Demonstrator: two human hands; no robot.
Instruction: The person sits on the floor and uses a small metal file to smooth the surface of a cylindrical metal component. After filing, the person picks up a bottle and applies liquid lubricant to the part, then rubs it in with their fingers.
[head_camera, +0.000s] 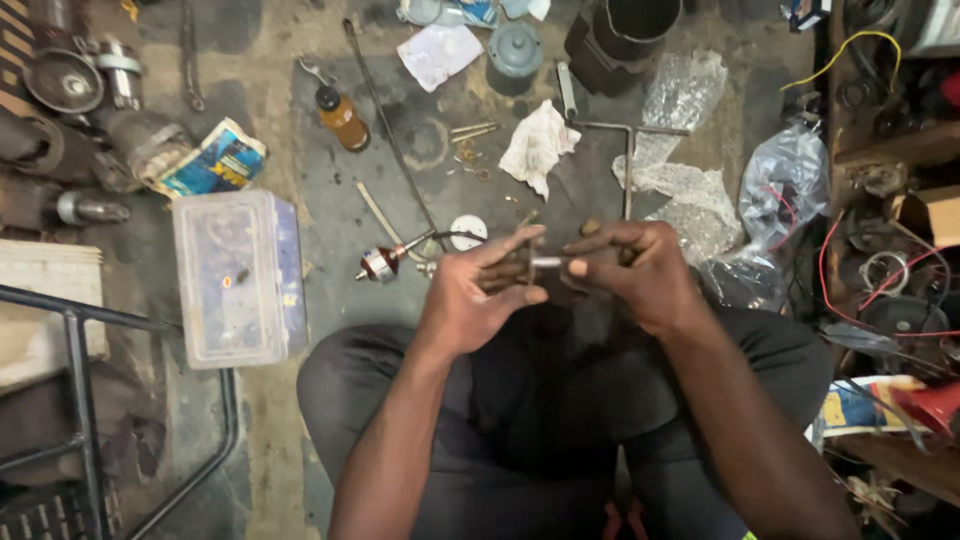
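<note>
I am crouched over a dirty workshop floor with both hands raised in front of my knees. My left hand (478, 285) and my right hand (628, 268) meet around a small dark metal part (527, 262). A short pale rod or screwdriver shaft (548, 262) sticks out of my right fist toward that part. My left fingers pinch the part from the other side. A small motor armature (381, 264) with a copper end lies on the floor just left of my left hand.
A clear plastic box (240, 277) sits at left. A brown bottle (342, 118), white rag (537, 145), T-handle wrench (627, 150), crumpled plastic bags (690, 190) and a dark cylinder (625, 35) lie ahead. Wires and parts crowd shelves (890, 150) at right; a metal frame (80, 380) at lower left.
</note>
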